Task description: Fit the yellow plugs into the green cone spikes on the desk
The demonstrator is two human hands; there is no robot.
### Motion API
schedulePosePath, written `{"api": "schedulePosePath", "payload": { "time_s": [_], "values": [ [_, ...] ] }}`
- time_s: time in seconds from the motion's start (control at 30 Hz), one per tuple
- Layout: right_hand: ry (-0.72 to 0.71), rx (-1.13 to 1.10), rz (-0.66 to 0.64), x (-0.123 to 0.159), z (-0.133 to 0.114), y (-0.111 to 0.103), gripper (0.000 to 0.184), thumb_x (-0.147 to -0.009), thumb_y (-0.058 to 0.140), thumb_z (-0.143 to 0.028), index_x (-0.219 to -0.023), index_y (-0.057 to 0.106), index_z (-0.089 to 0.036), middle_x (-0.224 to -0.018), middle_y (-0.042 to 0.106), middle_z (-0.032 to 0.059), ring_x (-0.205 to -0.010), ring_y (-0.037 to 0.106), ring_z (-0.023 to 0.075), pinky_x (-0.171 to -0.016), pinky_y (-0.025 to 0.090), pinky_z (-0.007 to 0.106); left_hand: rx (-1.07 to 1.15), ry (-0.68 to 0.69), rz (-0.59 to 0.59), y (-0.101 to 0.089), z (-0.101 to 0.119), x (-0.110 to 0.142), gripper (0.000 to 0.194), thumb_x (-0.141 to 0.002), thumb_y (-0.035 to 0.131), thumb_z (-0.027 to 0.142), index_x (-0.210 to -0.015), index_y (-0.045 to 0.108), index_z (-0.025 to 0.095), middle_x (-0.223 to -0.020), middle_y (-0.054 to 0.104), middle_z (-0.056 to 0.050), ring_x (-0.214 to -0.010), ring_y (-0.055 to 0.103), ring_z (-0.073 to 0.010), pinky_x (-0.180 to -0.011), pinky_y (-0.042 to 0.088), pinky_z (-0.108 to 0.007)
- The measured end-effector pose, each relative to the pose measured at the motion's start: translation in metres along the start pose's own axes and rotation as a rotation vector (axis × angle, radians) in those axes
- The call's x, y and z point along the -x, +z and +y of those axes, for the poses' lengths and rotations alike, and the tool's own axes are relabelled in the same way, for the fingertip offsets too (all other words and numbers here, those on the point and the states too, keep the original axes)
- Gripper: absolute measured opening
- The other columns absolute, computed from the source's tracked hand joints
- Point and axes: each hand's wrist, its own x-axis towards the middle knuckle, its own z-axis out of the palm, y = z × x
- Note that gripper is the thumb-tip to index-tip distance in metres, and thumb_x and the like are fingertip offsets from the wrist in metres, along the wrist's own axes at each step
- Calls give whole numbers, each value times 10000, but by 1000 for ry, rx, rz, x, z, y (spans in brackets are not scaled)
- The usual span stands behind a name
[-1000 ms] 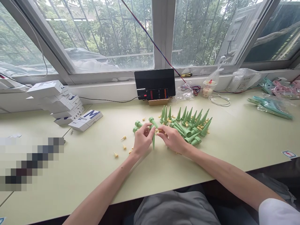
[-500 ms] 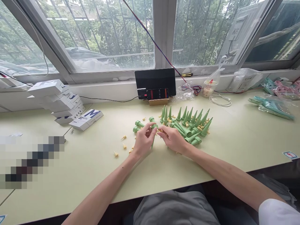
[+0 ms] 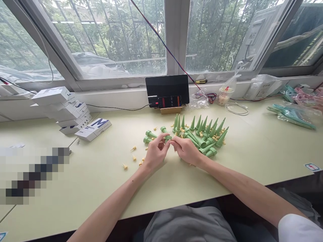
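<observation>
- The collar of the held green spike [image 3: 168, 137] could slip or twist in the left hand [image 3: 156, 148], judging by how little of it the fingertips cover; a sideways push from the right hand [image 3: 186, 148] would be the likely cause.
- If the two hands meet out of line, something small at the joint could spring loose onto the desk [image 3: 161, 195].
- The loose yellow nozzles [image 3: 134, 158], in front of and to the left of the black tablet [image 3: 166, 87], lie near the left wrist; a shift of that forearm could sweep them aside.
- The upright green spikes [image 3: 208, 126], in front of and to the right of the tablet, stand close together, so a knock from the right hand could topple several.
- The held spike is in front of the tablet, its collar in the left hand's fingers and most of its shaft hidden behind that hand.
- The left hand is grasping this spike; the right hand's fingertips are bunched against the collar's right side, and whether they pinch a nozzle cannot be told.
- The lying green spikes [image 3: 194, 138], right of the tablet's middle and nearer the person, are just beyond the right hand.
</observation>
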Motion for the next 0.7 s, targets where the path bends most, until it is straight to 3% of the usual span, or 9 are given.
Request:
{"api": "schedulePosePath", "payload": {
  "time_s": [0.37, 0.53, 0.7],
  "values": [
    [2, 34, 129, -1, 0, 0, 211, -1027, 485, -327, -911, 601, -194, -755, 633, 19, -640, 549, 145, -631, 427, 259, -4, -66, 70, -1, 12, -2, 289, -893, 628, 412, -1091, 646, 201, -666, 431, 48, -504, 389, -74, -484, 313, -213],
    [9, 26, 161, 0, 2, 2, 140, -1001, 534, -311, -1014, 610, -194, -945, 675, 58, -686, 613, 147, -657, 487, 274, -6, -94, 112, -2, 13, -4, 279, -881, 629, 412, -1052, 648, 193, -639, 446, 52, -507, 378, -76, -494, 323, -216],
    [-9, 22, 167, 0, 4, 4, 114, -995, 535, -279, -1037, 606, -201, -964, 680, 62, -693, 632, 153, -649, 510, 278, -20, -98, 116, -2, 11, -4, 273, -875, 628, 412, -1039, 649, 194, -621, 438, 56, -503, 368, -81, -496, 322, -221]
  ]
}}
